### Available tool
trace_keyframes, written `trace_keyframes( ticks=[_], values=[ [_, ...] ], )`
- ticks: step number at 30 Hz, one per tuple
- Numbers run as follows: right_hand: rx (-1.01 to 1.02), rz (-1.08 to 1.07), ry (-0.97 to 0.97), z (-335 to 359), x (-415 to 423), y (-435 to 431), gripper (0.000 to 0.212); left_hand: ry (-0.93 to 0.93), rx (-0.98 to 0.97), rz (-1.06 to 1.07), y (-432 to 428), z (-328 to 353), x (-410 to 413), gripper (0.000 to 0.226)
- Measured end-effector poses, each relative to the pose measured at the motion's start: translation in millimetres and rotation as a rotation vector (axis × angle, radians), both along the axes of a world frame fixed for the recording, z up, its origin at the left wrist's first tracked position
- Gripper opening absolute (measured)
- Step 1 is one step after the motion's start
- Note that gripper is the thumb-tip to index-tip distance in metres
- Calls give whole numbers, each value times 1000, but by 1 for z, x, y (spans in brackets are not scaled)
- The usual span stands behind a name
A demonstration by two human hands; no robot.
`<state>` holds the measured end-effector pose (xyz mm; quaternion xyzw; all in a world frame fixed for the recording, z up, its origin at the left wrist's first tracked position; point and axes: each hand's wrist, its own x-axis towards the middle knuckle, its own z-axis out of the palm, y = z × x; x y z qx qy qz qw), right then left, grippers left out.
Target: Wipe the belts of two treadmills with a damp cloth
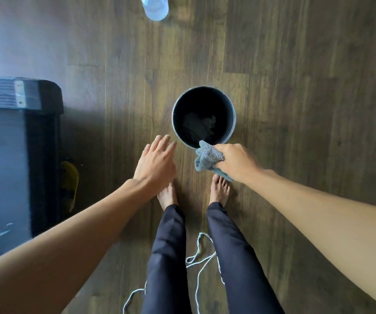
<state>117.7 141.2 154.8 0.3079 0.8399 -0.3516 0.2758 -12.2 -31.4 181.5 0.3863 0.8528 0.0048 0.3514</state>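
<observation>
My right hand grips a bunched grey-blue cloth just over the near rim of a round dark bucket standing on the wooden floor. Inside the bucket lies something dark and crumpled, too dim to make out. My left hand hovers open, fingers spread, to the left of the bucket's near edge and holds nothing. At the far left is the end of a treadmill, its dark belt showing pale smears.
A clear plastic bottle stands on the floor at the top edge. A white cord loops on the floor between and behind my bare feet. A yellow and black object lies beside the treadmill frame.
</observation>
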Motion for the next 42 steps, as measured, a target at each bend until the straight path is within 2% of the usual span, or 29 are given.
trace_keyframes(
  ticks=[4,10,16,21,29,42],
  values=[
    [-53,-69,9,110,0,-6,33,-10,72,92,-4,113,4,52],
    [-74,-95,106,271,-7,-19,30,96,170,192,-20,263,-1,32],
    [-64,-196,203,353,-38,-35,23,211,226,213,-50,347,-25,28],
    [13,-137,267,385,-94,-56,24,276,256,283,-85,372,-73,30],
    [0,-83,315,406,-186,-85,25,297,228,386,-118,384,-153,30],
    [-17,-23,349,414,-416,-26,25,345,254,509,-58,390,-364,28]
  ],
)
